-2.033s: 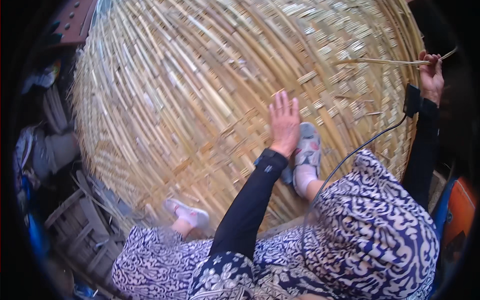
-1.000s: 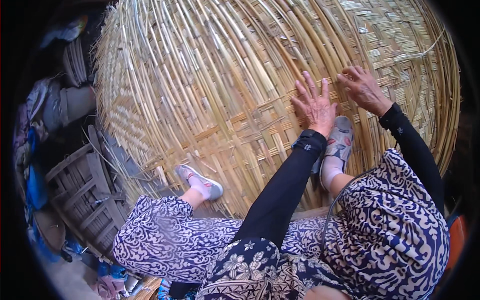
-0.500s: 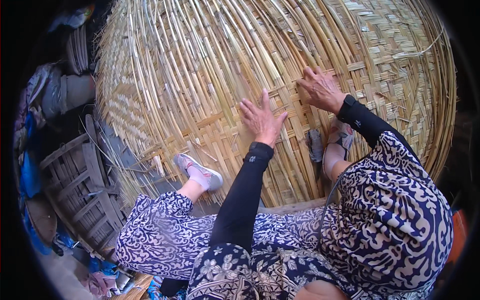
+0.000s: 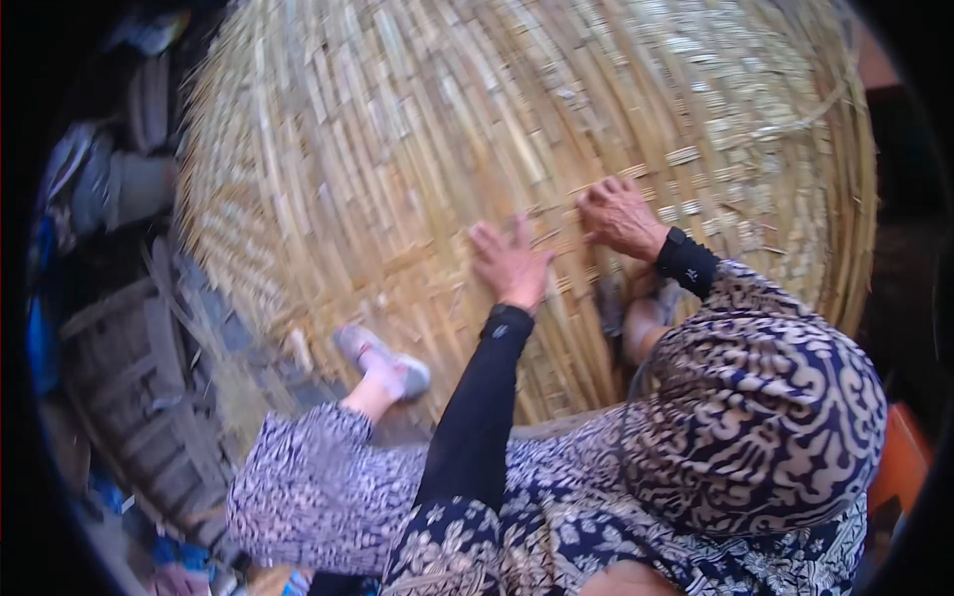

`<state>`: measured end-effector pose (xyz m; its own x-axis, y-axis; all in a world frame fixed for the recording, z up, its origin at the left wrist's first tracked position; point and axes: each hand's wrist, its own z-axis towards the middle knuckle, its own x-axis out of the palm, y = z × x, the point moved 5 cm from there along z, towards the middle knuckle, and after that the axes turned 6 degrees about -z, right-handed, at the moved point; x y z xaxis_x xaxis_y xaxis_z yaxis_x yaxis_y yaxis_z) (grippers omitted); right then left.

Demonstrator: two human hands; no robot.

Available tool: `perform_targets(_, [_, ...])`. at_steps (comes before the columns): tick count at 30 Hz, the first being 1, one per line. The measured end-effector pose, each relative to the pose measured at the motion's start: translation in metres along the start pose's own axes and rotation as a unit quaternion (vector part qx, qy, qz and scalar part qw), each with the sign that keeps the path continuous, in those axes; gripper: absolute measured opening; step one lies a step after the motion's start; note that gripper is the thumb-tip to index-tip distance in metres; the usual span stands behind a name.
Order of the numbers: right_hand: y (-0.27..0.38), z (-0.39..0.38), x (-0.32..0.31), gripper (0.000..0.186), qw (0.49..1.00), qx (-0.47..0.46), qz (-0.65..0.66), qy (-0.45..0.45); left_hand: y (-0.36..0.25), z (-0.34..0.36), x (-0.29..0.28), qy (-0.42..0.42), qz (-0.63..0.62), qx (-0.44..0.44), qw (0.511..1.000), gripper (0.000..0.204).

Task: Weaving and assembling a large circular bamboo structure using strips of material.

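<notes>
A large mat of pale bamboo strips (image 4: 417, 149) is spread before me, with long loose-lying strips at the far side and tighter weave nearer my feet. My left hand (image 4: 509, 266) lies on it with fingers spread, touching the strips. To its right, my right hand (image 4: 623, 217) bends its fingers down over a bamboo strip at the weave; motion blur hides the exact grip. Both wrists have black sleeves, and a dark band is at the right wrist. My shoes, the left one (image 4: 383, 363) clearer, rest on the near part of the mat.
A slatted wooden frame (image 4: 129, 348) lies on the left, near a grey bucket-like container (image 4: 139, 189) and blue plastic (image 4: 42, 308). Something orange (image 4: 899, 457) stands beyond my right knee. Loose strip ends stick out along the mat's left edge.
The whole view has shifted and blurred, so mat, feet and hands sit slightly lower and further left. Both hands stay at about the same part of the weave.
</notes>
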<state>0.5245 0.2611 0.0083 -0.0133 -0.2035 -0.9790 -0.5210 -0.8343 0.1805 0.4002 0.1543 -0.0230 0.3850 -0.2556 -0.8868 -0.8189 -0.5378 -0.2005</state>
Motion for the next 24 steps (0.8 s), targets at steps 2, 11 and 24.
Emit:
perform_targets(2, [-0.043, -0.013, -0.013, 0.014, 0.989, 0.005, 0.047, -0.139, 0.011, -0.002, -0.003, -0.005, 0.006, -0.008, 1.000, 0.075])
perform_targets(11, [-0.273, -0.147, 0.018, 0.024, 0.478, 0.619, 0.571, -0.250, -0.135, -0.002, 0.001, -0.058, -0.052, 0.360, 0.930, 0.065])
perform_targets(24, [-0.274, -0.135, 0.025, 0.015, 0.593, 0.573, 0.470, -0.315, -0.176, 0.022, 0.011, 0.070, -0.056, 0.375, 0.923, 0.075])
